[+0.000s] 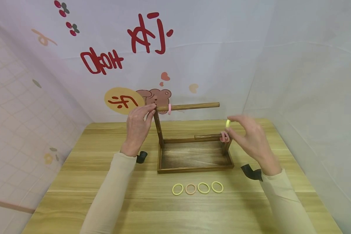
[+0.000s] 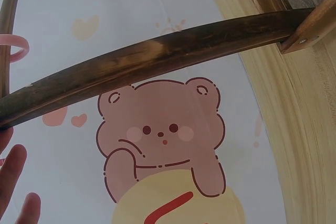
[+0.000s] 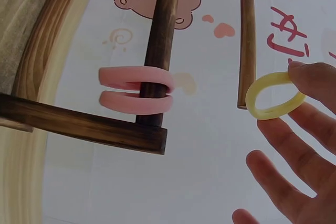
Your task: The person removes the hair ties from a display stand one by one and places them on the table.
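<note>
The yellow ring (image 1: 227,123) is in the air, to the right of the free end of the upper bar (image 1: 197,106) and above the lower bar (image 1: 207,136); we see it around neither. The right hand (image 1: 253,139) pinches its edge between thumb and fingers, which leaves the hole uncovered. The left hand (image 1: 138,125) pinches the top of the wooden rack (image 1: 195,170) at its left post, probably to steady it, and so it is well apart from the free end of the upper bar. One pink ring (image 1: 169,109) hangs around this bar, near the left post. Two pink rings (image 3: 135,104) are around the lower bar, close to the right post, where they occupy that end. In front of the rack, four rings (image 1: 203,192) lie in a row on the bench (image 1: 152,214), three yellow and one pinkish. Behind stands a printed cloth (image 1: 216,58), which obstructs nothing, we judge.
</note>
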Demonstrator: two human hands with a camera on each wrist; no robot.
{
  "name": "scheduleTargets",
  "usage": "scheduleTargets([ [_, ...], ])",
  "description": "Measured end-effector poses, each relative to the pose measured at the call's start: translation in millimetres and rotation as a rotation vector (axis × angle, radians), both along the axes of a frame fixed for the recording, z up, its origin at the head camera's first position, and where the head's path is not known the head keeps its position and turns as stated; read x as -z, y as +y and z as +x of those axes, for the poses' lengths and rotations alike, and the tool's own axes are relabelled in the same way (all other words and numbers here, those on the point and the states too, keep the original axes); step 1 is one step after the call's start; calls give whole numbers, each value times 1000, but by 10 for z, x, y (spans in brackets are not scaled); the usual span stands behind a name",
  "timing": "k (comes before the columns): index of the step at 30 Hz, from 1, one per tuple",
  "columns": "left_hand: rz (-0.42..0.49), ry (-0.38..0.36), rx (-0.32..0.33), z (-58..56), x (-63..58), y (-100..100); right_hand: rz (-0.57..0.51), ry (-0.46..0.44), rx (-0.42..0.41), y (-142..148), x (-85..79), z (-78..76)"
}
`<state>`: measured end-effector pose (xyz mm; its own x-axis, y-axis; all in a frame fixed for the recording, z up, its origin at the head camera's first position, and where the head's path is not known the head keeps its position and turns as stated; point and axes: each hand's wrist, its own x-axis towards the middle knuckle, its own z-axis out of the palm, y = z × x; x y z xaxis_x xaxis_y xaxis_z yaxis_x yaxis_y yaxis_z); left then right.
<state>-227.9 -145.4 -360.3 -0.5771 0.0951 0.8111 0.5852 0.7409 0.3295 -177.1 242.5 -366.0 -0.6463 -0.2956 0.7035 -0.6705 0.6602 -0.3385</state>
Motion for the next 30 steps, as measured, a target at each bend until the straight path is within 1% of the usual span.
scheduleTargets([
  [4, 6, 10, 8, -7, 4, 1, 8, -42, 14, 17, 40, 51],
  [11, 8, 12, 10, -7, 2, 8, -14, -178, 40, 56, 101, 147],
  [13, 7, 7, 8, -5, 0, 7, -18, -204, 42, 66, 120, 168],
  [22, 12, -5, 2, -5, 6, -1, -8, -223, 14, 92, 192, 267],
  [30, 17, -8, 6, 0, 5, 2, 34, -243, -17, 126, 264, 362],
])
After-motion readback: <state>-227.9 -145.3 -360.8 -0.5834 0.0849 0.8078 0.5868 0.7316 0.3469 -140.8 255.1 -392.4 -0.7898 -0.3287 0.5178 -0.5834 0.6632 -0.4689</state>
